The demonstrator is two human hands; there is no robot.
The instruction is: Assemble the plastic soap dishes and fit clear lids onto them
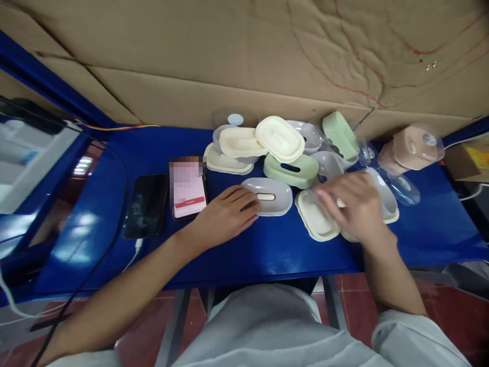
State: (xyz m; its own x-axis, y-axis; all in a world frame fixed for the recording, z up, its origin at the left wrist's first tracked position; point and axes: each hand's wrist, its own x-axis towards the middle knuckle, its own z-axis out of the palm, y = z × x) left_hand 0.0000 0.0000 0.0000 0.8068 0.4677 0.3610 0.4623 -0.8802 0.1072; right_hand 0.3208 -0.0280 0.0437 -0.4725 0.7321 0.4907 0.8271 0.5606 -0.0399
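A light grey oval dish [280,198] with a cream-filled slot lies near the front of the blue table. My left hand [233,211] is closed around its left end, the fingertips over the rim. To the right, my right hand [355,204] is smeared by motion above a cream oval tray [317,221]; whether its fingers hold anything is unclear. Part of another grey dish [384,193] shows beside that hand. Just behind the left dish sits a pale green slotted piece [292,171], with a cream oval tray [280,137] leaning above it.
Two phones, one lit [189,191] and one dark [145,206], lie at the left by a white cable [133,255]. Cream trays [229,163] are stacked behind. A green box [340,135] and pinkish containers [412,148] stand near the cardboard wall [229,46].
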